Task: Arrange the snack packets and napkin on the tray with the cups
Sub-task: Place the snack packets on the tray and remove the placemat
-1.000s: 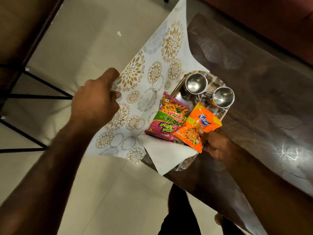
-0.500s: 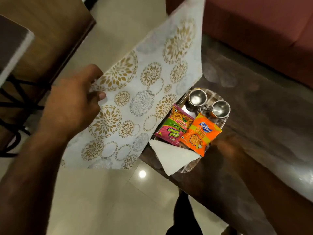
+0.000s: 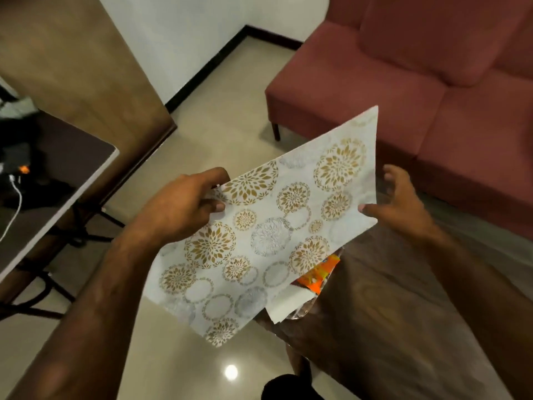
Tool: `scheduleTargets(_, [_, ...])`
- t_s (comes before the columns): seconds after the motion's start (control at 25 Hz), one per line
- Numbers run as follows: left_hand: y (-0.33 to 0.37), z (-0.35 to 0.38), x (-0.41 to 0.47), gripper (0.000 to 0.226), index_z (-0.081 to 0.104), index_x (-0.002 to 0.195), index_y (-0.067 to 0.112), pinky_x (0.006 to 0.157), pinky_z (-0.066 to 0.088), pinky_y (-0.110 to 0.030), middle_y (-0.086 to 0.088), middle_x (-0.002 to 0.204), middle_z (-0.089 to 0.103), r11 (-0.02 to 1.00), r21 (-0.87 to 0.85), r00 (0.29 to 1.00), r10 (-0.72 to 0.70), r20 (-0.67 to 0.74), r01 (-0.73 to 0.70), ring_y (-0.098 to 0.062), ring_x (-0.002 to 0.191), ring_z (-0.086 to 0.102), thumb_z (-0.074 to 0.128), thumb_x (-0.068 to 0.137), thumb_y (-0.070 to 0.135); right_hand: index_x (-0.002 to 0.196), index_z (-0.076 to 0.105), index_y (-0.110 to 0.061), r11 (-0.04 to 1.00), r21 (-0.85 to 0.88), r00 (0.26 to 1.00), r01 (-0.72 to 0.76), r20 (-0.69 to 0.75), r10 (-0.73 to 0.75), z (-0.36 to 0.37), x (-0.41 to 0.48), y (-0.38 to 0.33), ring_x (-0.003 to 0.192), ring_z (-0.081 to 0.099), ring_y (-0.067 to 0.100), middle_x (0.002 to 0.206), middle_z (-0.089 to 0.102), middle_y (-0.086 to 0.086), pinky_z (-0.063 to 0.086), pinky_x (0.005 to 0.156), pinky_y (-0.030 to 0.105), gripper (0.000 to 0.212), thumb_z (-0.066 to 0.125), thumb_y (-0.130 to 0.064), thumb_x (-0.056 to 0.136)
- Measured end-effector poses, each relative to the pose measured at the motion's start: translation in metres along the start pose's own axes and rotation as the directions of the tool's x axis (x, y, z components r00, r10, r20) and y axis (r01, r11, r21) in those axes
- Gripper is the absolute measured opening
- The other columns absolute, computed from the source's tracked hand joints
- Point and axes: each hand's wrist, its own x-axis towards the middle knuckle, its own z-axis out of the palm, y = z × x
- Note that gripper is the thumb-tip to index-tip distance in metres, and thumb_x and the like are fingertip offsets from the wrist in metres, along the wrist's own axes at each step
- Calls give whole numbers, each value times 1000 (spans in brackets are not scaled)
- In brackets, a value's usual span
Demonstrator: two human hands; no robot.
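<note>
Left hand (image 3: pixel 176 206) pinches the left edge of a large white sheet printed with gold and grey floral medallions (image 3: pixel 268 238), thumb on the upper face and fingers beneath. Right hand (image 3: pixel 401 203) meets the sheet's right edge with its thumb tip on the printed face; the remaining fingers are spread open behind the edge, so a closed grasp cannot be confirmed. The sheet is held tilted in the air above the dark wooden table (image 3: pixel 389 298), hiding most of what lies there. Below its lower right edge, part of an orange snack packet (image 3: pixel 317 274) and a white folded napkin (image 3: pixel 288 306) show on a shiny metal tray (image 3: pixel 302 313). A maroon upholstered sofa (image 3: pixel 432 82) stands beyond the table.
</note>
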Motion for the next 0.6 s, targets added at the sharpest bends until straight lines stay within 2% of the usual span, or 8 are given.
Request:
scheduleTargets(0.08, [4,-3,6,22,59,109,31,84,55,-43,13,106,71,992,-90,993,94,77,-87,-11,98,67,69,94,18,144,41,-19,991,135,995,8,101,-22,-25,-4,-18,121,60,10,140,56,-7,54,94,33,79,83,-7,79])
scheduleTargets(0.12, [5,-1,9,21,61,110,31,86,56,-41,16,107,71,985,-133,986,124,108,-109,-7,99,67,68,94,18,139,49,-16,984,176,991,-9,133,-15,-39,-9,-18,116,67,15,132,65,-3,57,93,40,67,81,-7,81])
scheduleTargets(0.2, [10,8,18,18,65,110,29,89,57,-42,14,109,72,967,-237,978,132,159,-92,-5,100,68,68,95,20,125,66,-13,983,183,993,-30,122,7,-65,-22,-3,104,74,25,118,76,4,59,92,51,39,74,-6,87])
scheduleTargets(0.28, [19,23,32,12,70,106,26,90,58,-44,10,106,74,950,-309,970,109,217,-37,-9,98,71,70,93,27,114,73,-14,979,198,998,-44,56,34,-85,-41,25,97,76,30,109,79,8,60,88,53,23,67,-7,93])
scheduleTargets(0.44, [27,55,58,32,77,108,22,87,61,-42,8,104,79,981,-191,908,63,413,19,-12,92,75,77,83,42,107,76,-17,927,345,978,-146,-93,189,-125,-86,89,91,77,34,103,79,12,62,81,52,21,63,-5,95])
scheduleTargets(0.52, [26,69,64,32,79,106,21,71,64,-39,3,99,81,958,-264,887,27,461,108,-19,86,77,81,80,41,107,76,-19,886,405,945,-226,-129,300,-152,-111,124,95,76,37,106,79,13,62,79,53,22,62,-7,96])
scheduleTargets(0.6, [31,84,66,39,79,104,20,63,62,-36,-7,96,81,867,-443,891,0,454,226,-28,79,78,84,74,43,110,73,-20,828,469,895,-309,-151,420,-178,-138,155,97,76,36,107,79,13,63,75,50,22,59,-9,98])
